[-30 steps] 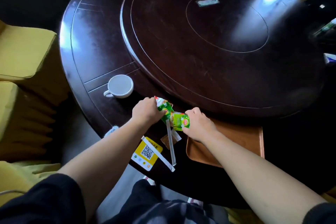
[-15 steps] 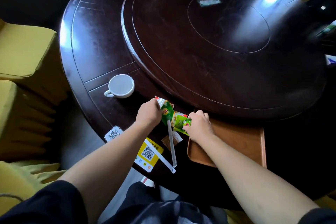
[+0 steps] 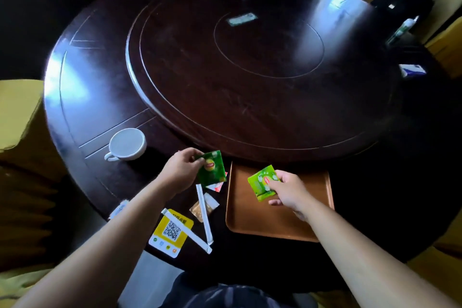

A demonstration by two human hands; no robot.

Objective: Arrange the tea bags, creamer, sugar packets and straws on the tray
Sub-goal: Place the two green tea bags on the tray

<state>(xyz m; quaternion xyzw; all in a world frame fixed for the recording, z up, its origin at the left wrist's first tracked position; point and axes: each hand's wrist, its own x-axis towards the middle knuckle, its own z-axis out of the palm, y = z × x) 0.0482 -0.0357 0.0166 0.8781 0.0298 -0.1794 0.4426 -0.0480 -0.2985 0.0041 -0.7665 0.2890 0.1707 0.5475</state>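
Tea bags were in both hands: the left hand (image 3: 180,170) pinched a dark green bag (image 3: 212,169) above the bench (image 3: 105,97), just left of the tray (image 3: 280,225); the right hand (image 3: 290,190) gripped a light green bag (image 3: 262,182) over the tray. Two straws (image 3: 203,212) and small packets (image 3: 205,205) lay on the bench beside the tray, near a QR card (image 3: 171,232).

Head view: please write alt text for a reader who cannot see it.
Each hand holds a green tea bag: the right hand over the brown tray, the left hand beside it. Two straws and small packets lie on the dark table.
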